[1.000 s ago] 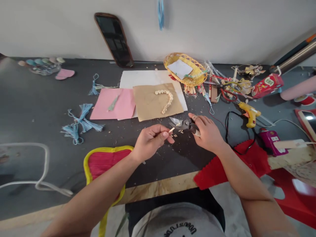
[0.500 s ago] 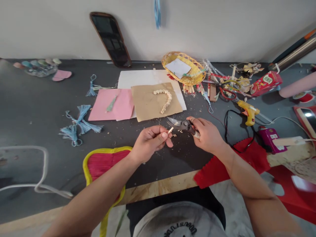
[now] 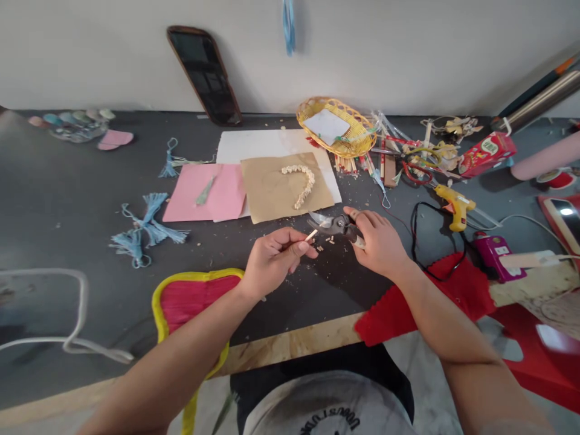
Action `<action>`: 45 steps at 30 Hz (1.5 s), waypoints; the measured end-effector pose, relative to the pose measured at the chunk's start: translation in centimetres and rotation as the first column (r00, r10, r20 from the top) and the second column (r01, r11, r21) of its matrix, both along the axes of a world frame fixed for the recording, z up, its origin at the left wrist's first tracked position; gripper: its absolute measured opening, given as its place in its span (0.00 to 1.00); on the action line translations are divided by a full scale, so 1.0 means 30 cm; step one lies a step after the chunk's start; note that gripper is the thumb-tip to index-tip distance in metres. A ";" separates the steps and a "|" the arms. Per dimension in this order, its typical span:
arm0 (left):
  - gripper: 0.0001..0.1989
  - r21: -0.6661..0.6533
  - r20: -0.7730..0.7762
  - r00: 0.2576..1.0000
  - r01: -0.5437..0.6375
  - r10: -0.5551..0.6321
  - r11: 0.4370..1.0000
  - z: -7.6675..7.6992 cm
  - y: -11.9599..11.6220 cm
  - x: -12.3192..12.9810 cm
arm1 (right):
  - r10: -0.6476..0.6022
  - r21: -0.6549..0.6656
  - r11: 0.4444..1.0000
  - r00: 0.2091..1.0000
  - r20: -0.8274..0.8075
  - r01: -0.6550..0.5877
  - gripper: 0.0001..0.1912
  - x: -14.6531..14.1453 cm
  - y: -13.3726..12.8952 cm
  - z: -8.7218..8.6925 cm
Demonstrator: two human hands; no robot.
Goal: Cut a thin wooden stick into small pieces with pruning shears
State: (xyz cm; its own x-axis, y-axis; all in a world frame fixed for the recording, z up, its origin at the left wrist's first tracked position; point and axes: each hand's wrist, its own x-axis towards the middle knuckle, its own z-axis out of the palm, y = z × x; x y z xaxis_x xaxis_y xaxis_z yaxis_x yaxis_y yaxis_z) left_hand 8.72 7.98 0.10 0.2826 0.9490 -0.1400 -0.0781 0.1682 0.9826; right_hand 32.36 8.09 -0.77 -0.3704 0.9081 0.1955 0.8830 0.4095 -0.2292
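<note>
Pinched in my left hand [image 3: 280,257] is a thin pale wooden stick [image 3: 311,235], its free end pointing up and right. My right hand [image 3: 378,244] grips the handles of a pair of pruning shears [image 3: 336,226], whose blades are apart with the stick's tip at their opening. Small cut pieces [image 3: 330,240] of pale wood lie on the dark table below the blades. Just beyond, a curved row of little cream pieces [image 3: 309,178] rests on a brown paper sheet [image 3: 267,190].
A yellow woven basket [image 3: 362,145] stands at the back among sticks and clutter. To the right are a yellow glue gun [image 3: 460,205], a black cord and red felt [image 3: 462,290]. Blue tassels [image 3: 154,223] and pink paper [image 3: 185,196] lie left; a phone [image 3: 206,75] leans on the wall.
The stick in my left hand now shows more length and reaches up to the shears' blades. Both hands have shifted only slightly.
</note>
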 end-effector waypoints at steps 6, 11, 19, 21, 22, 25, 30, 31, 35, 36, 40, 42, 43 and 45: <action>0.13 -0.143 0.173 0.982 0.108 -0.082 0.984 -0.010 0.006 -0.008 | 0.028 -0.018 0.999 1.000 -0.006 -0.028 0.29 0.009 0.002 0.007; 0.14 -0.178 0.175 0.981 0.115 -0.084 0.977 0.000 0.005 -0.009 | 0.018 -0.049 0.999 0.998 -0.053 -0.020 0.27 -0.001 -0.003 0.013; 0.14 -0.176 0.184 0.980 0.108 -0.075 0.978 -0.003 0.007 -0.006 | 0.003 -0.058 0.998 0.999 -0.032 -0.005 0.25 -0.002 -0.001 0.004; 0.14 -0.185 0.188 0.977 0.135 -0.100 0.973 0.000 0.010 -0.008 | 0.028 -0.047 0.998 0.999 -0.015 -0.029 0.27 0.010 0.010 -0.003; 0.14 -0.203 0.195 0.973 0.162 -0.123 0.966 0.003 0.013 -0.009 | 0.052 -0.046 0.998 0.999 -0.015 -0.052 0.28 0.017 0.016 -0.006; 0.15 -0.295 0.269 0.942 0.280 -0.202 0.914 0.013 0.025 -0.015 | 0.114 -0.053 0.992 0.992 -0.045 -0.116 0.30 0.033 0.030 -0.014; 0.13 -0.405 0.392 0.884 0.415 -0.255 0.815 0.017 0.042 -0.031 | 0.126 -0.059 0.990 0.988 -0.090 -0.132 0.26 0.026 0.025 -0.015; 0.13 -0.409 0.406 0.877 0.426 -0.257 0.807 0.018 0.043 -0.033 | 0.126 -0.060 0.989 0.987 -0.097 -0.132 0.26 0.021 0.021 -0.012; 0.12 -0.401 0.417 0.878 0.410 -0.235 0.819 0.021 0.038 -0.035 | 0.097 -0.067 0.992 0.990 -0.101 -0.104 0.27 0.003 0.004 0.001; 0.13 -0.392 0.408 0.886 0.389 -0.222 0.834 0.020 0.036 -0.032 | 0.081 -0.069 0.994 0.992 -0.095 -0.088 0.27 0.001 0.002 0.003; 0.14 -0.269 0.275 0.953 0.203 -0.127 0.941 0.005 0.028 -0.012 | 0.009 -0.062 0.998 0.997 -0.075 -0.014 0.27 0.001 0.006 0.000; 0.13 -0.167 0.162 0.984 0.094 -0.067 0.982 -0.006 0.024 -0.004 | -0.013 -0.039 0.999 0.998 -0.067 0.010 0.26 0.003 0.012 -0.008; 0.13 -0.109 0.103 0.994 0.048 -0.037 0.993 -0.012 0.022 -0.003 | -0.021 -0.016 1.000 0.998 -0.062 0.020 0.26 0.005 0.014 -0.012; 0.11 0.000 -0.004 1.000 -0.008 0.008 1.000 -0.021 0.018 -0.003 | -0.025 0.037 0.999 0.999 -0.045 0.027 0.25 0.010 0.019 -0.018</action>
